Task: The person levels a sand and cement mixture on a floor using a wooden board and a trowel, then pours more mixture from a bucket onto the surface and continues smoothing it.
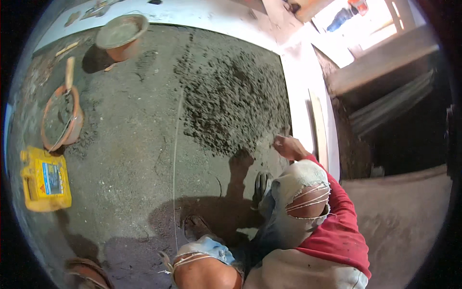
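My right hand (288, 147), at the end of a red sleeve, is curled with its knuckles up beside the near right edge of a spread of loose, lumpy grey mortar (231, 96). What its fingers hold, if anything, is hidden. A smoother damp strip (269, 147) of the same grey material lies just left of the hand. My left hand is out of view. Left of the mortar, a thin pale string (176, 159) runs along the floor from the far side towards my left foot.
A bucket (122, 38) of grey mix stands far left. Nearer are an orange bucket (62, 118) with a wooden-handled tool and a yellow jerrycan (46, 179). A wooden strip (317, 125) lies on the white ledge at right, beside a dark opening. Another person (344, 17) is far off.
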A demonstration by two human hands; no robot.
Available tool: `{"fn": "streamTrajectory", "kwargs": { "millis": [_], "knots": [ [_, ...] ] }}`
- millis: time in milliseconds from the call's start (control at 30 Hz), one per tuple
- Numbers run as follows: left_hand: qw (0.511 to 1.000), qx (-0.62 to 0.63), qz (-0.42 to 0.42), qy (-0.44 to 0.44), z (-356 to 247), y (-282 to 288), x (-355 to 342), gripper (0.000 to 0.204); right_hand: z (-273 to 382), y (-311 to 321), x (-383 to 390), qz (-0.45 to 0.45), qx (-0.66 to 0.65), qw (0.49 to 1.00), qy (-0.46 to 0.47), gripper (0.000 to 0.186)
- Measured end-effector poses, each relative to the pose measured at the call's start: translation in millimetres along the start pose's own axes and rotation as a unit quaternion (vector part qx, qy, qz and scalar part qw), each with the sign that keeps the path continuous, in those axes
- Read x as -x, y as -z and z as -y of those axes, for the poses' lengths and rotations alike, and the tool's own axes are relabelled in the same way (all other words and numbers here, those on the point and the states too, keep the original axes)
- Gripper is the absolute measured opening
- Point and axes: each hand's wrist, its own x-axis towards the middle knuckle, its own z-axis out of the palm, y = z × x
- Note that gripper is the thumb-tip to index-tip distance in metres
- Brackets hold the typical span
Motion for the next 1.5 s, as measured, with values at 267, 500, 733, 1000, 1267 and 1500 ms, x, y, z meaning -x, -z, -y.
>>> {"fn": "streamTrajectory", "kwargs": {
  "millis": [267,500,733,1000,1267,1500],
  "knots": [
    [0.99,-0.058,-0.102,-0.075,-55.0,85.6,-2.6,0.06,3.5,-39.9,43.7,0.057,-0.104,0.993,-0.002,0.025],
    [0.951,-0.072,-0.22,-0.204,-174.2,218.1,62.0,0.063,-6.6,-12.4,30.1,-0.006,-0.245,0.96,0.137,0.027],
    [0.848,-0.083,-0.158,-0.499,-409.8,235.2,146.4,0.066,82.7,29.3,-40.1,0.115,-0.707,0.652,0.247,0.071],
    [0.744,0.263,0.339,-0.513,-770.8,-17.7,274.8,0.045,-61.5,43.0,-124.9,-0.109,-0.91,0.4,0.013,0.046],
    [0.63,0.191,0.451,-0.602,-898.3,-149.5,407.6,0.054,-329.1,86.1,-241.6,-0.244,-0.896,0.372,-0.003,0.025],
    [0.564,-0.137,0.486,-0.653,-827.2,-113.5,411.8,0.054,-450.8,112.9,-263.1,-0.37,-0.788,0.49,-0.042,0.032]
  ]
}}
